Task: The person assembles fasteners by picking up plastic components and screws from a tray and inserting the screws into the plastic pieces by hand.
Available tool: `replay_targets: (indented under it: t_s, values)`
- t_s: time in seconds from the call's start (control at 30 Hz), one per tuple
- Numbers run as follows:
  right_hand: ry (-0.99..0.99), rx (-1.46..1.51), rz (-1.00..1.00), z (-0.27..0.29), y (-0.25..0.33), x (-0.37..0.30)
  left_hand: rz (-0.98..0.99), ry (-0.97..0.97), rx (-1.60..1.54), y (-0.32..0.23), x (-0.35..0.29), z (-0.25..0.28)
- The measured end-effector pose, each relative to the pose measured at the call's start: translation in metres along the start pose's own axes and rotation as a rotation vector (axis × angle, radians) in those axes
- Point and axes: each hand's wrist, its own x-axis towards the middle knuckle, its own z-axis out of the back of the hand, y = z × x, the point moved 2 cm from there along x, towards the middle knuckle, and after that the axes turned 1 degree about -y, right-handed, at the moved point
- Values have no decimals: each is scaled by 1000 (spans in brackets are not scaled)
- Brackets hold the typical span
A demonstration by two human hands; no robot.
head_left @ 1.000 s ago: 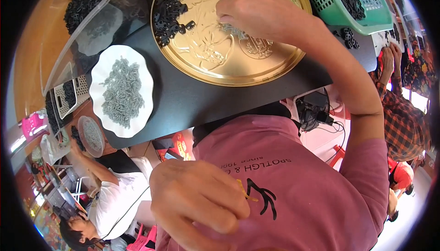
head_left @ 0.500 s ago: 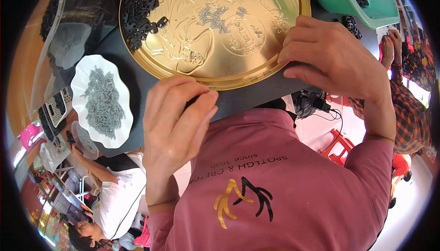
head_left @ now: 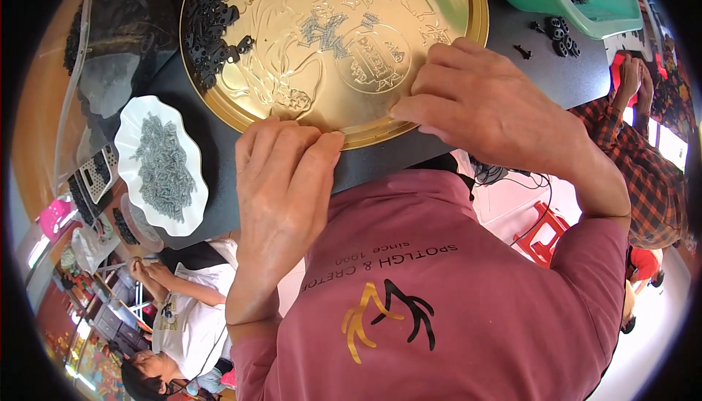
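A round golden tray with raised patterns lies on the dark table before me. Small black plastic parts are heaped along its left side, and a small cluster of thin grey metal springs sits near its middle. My left hand is bent over the tray's near rim, fingertips on it. On the near right rim, my right hand curls its fingers over the edge, the thumb low beside it. The undersides of both hands are hidden. Left of the tray, a white scalloped dish holds many springs.
A green basket with black parts stands at the far right. Near it lie round black pieces and a black screw-like piece. A clear plastic bag is at far left. People sit on both sides; a red stool is behind.
The tray has shifted a little to the left. My right hand has moved left along its rim, uncovering small black pieces on the table. My left hand has flattened from a pinch over the near rim.
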Motion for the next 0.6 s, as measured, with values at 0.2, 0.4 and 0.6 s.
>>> replay_targets:
  t_s: [0.2,0.4,0.6]
  values:
    - [-118,75,18,-12,7,0,7,-8,-89,-11,5,-8]
    - [-142,143,-27,-10,10,-1,173,19,-279,-13,8,-4]
    - [-274,101,-28,2,2,-7,229,-68,-346,-3,9,11]
